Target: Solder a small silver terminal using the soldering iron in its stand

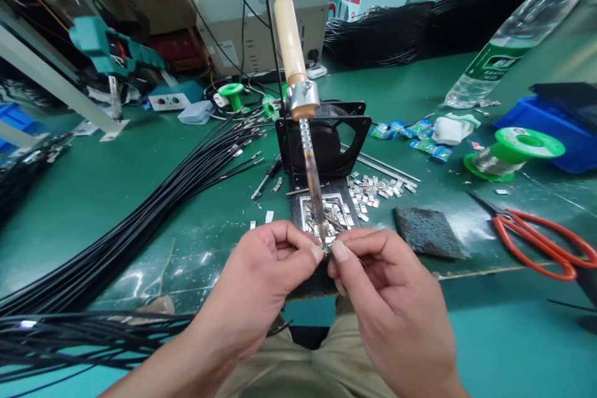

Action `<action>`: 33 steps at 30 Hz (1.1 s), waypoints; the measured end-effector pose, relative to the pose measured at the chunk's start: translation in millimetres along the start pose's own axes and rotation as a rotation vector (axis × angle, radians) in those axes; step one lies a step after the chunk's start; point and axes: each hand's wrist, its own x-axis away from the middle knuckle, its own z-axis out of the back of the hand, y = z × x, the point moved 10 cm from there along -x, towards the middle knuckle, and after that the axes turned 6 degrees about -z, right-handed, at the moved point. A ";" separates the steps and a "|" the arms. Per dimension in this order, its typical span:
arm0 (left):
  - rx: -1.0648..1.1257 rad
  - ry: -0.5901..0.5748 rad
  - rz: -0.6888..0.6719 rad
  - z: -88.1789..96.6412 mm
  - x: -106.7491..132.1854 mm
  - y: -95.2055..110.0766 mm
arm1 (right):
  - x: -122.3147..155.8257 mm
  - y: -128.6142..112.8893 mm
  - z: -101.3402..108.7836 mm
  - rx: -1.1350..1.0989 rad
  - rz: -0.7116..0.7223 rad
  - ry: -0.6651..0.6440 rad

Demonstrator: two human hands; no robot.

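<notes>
My left hand (270, 267) and my right hand (387, 286) meet at the front edge of the bench, thumbs and forefingers pinched close together. Between the fingertips is a tiny piece with coloured specks, mostly covered by the left fingers. A thin wire seems to run through my right pinch. Right above the fingertips points the tip of a soldering iron (313, 180), with a wooden handle (290, 37), clamped upright in a stand. Behind my fingers, a metal tray (304, 214) holds small metal connectors (373, 189), and more lie loose beside it.
A bundle of black cables (153, 217) spans the left side. A black fan (321, 143) stands behind the iron. On the right are a scouring pad (428, 233), orange-handled scissors (536, 236), a solder spool (513, 152), a blue bin (550, 130) and a water bottle (504, 56).
</notes>
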 end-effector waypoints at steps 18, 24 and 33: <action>-0.004 0.012 0.014 0.4 2.9 -1.0 | 2.9 -3.6 3.2 0.040 0.055 0.020; -0.010 0.006 0.005 -0.6 0.8 0.3 | 3.2 -1.1 3.6 0.023 0.054 0.028; 0.029 0.010 0.027 0.2 4.9 -3.4 | 3.9 0.1 0.2 0.005 0.031 0.034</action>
